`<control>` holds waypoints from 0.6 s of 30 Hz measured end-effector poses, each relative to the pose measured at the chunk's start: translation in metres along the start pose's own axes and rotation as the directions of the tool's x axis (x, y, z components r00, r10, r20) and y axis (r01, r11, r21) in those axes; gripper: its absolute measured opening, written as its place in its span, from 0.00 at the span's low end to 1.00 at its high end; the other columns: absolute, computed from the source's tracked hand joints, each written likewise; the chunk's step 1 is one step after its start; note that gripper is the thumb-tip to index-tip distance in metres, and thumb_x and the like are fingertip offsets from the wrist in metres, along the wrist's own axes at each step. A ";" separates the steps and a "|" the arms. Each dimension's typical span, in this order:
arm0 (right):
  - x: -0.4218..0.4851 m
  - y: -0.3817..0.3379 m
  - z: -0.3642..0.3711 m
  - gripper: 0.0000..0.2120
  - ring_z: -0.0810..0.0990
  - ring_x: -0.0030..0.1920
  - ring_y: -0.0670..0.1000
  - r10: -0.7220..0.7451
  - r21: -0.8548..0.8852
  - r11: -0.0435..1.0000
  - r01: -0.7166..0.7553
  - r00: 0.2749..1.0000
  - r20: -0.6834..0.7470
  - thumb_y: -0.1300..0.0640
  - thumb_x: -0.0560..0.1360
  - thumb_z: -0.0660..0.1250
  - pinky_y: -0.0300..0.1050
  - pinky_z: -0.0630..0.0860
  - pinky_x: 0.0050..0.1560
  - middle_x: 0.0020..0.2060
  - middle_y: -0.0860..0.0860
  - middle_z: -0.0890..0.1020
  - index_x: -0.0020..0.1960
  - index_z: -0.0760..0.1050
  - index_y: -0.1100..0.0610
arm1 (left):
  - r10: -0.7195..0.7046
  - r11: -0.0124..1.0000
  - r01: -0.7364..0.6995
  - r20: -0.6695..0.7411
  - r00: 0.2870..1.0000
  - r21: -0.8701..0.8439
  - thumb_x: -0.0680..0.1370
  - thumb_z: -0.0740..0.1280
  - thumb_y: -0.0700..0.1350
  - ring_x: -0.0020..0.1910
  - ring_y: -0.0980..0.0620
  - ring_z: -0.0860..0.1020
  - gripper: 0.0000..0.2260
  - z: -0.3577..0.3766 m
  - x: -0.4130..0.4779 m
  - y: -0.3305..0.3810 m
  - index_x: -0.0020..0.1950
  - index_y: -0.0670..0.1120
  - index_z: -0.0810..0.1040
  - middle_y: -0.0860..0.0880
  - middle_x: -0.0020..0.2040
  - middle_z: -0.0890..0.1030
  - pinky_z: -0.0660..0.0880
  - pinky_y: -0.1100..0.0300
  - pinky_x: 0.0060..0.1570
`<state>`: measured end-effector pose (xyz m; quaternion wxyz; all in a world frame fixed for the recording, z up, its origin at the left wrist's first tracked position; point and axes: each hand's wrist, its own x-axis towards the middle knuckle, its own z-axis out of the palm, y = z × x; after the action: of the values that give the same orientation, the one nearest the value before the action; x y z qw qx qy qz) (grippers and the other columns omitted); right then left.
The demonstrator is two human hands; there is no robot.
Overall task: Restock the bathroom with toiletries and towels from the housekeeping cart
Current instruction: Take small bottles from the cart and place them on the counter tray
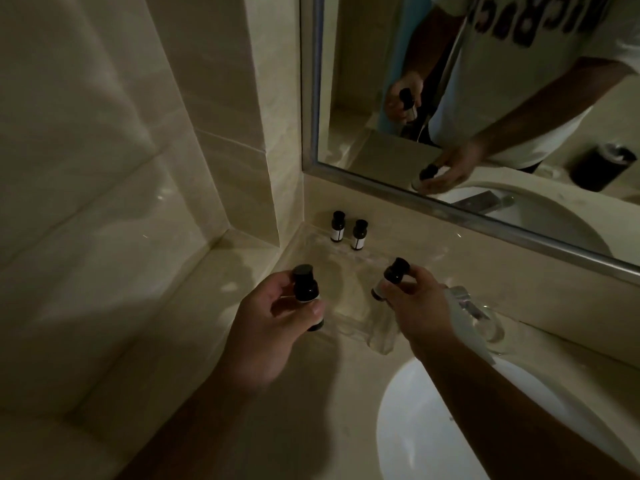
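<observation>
The light is dim, so the labels on all the small dark bottles are unreadable. The clear tray (379, 344) at mid-frame is hard to trace; I make out only its glinting near rim. My thumb hides the lower part of the left bottle (306, 289), and my fingers cover the base of the right bottle (389, 277). The sink (433, 427) is cut off by the bottom edge, and my right wrist partly hides the tap (462, 296).

The tray sits in the corner of the counter (329, 393), with the wall close on its left and the mirror (485, 98) frame just behind. At its back stand the rear bottle (337, 226) and the second bottle (359, 234), upright and just beside each other. The tray floor in front of them is open, below both hands.

My left hand (273, 327) is palm-up, its fingers and thumb curled round the left bottle, which stands nearly upright. My right hand (415, 303) reaches in from the lower right and pinches the right bottle, whose cap tilts up and to the right, above the tray.
</observation>
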<state>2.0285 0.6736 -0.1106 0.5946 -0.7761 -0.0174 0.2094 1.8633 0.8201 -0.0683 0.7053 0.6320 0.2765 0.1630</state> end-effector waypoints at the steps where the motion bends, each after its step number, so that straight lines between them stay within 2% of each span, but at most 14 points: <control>1: 0.006 0.002 0.003 0.12 0.83 0.45 0.45 -0.004 -0.027 1.000 0.003 1.000 -0.020 0.58 0.77 0.72 0.43 0.76 0.44 0.45 0.45 0.84 0.54 0.73 0.44 | -0.002 1.000 0.002 -0.002 1.000 0.016 0.75 0.74 0.38 0.51 0.52 0.84 0.13 -0.002 0.004 -0.002 0.54 0.55 0.81 0.54 0.49 0.85 0.81 0.58 0.49; 3: 0.018 0.008 0.008 0.13 0.82 0.45 0.46 -0.006 -0.070 0.998 0.003 0.999 -0.050 0.57 0.77 0.71 0.44 0.77 0.44 0.47 0.46 0.83 0.57 0.73 0.45 | -0.007 0.999 0.008 -0.012 1.000 0.034 0.76 0.74 0.38 0.51 0.52 0.84 0.14 -0.005 0.011 -0.005 0.53 0.56 0.81 0.54 0.49 0.85 0.81 0.58 0.49; 5: 0.028 0.012 0.014 0.14 0.82 0.45 0.46 -0.007 -0.107 0.994 -0.002 0.997 -0.079 0.57 0.77 0.71 0.47 0.79 0.46 0.47 0.47 0.83 0.59 0.73 0.46 | -0.001 0.998 0.002 -0.011 1.000 0.058 0.74 0.75 0.44 0.51 0.52 0.84 0.12 -0.008 0.016 -0.007 0.53 0.58 0.82 0.53 0.50 0.85 0.81 0.57 0.50; 7: 0.038 0.013 0.019 0.13 0.82 0.43 0.44 -0.022 -0.149 0.989 0.006 0.994 -0.104 0.55 0.78 0.70 0.46 0.79 0.44 0.45 0.45 0.83 0.59 0.73 0.45 | -0.004 0.996 0.006 -0.021 1.000 0.093 0.73 0.73 0.47 0.51 0.54 0.84 0.11 -0.011 0.022 -0.008 0.53 0.59 0.81 0.54 0.50 0.85 0.80 0.60 0.49; 10: 0.053 0.014 0.026 0.11 0.81 0.44 0.43 -0.083 -0.223 0.973 0.052 0.988 -0.129 0.53 0.77 0.71 0.43 0.79 0.42 0.46 0.45 0.83 0.56 0.73 0.42 | -0.037 0.991 0.042 -0.041 0.998 0.126 0.75 0.74 0.44 0.47 0.58 0.84 0.10 -0.012 0.032 -0.010 0.53 0.57 0.80 0.56 0.46 0.85 0.77 0.66 0.44; 12: 0.064 0.016 0.034 0.11 0.82 0.46 0.43 -0.105 -0.263 0.963 0.062 0.982 -0.155 0.52 0.77 0.71 0.43 0.79 0.42 0.48 0.45 0.83 0.57 0.74 0.43 | -0.048 0.990 0.052 -0.033 0.998 0.130 0.73 0.74 0.47 0.45 0.56 0.84 0.10 -0.013 0.040 -0.014 0.53 0.53 0.81 0.52 0.44 0.85 0.76 0.65 0.45; 16: 0.082 0.021 0.047 0.13 0.82 0.47 0.47 -0.142 -0.353 0.934 0.057 0.965 -0.220 0.48 0.77 0.70 0.53 0.82 0.48 0.50 0.45 0.83 0.60 0.72 0.42 | -0.061 0.994 0.064 -0.035 0.998 0.091 0.69 0.73 0.48 0.46 0.52 0.84 0.15 -0.015 0.052 -0.025 0.55 0.49 0.81 0.50 0.44 0.85 0.77 0.64 0.44; 18: 0.089 0.023 0.050 0.13 0.82 0.46 0.48 -0.136 -0.351 0.935 0.047 0.963 -0.233 0.49 0.78 0.69 0.50 0.81 0.45 0.50 0.47 0.83 0.61 0.73 0.44 | -0.069 0.993 0.072 -0.042 0.997 0.090 0.69 0.73 0.48 0.47 0.53 0.84 0.16 -0.016 0.057 -0.028 0.56 0.50 0.81 0.50 0.45 0.86 0.78 0.65 0.44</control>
<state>2.0870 0.7377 -0.1690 0.4570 -0.8862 -0.0139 0.0744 1.8957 0.8614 -0.1067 0.6755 0.6501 0.3197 0.1375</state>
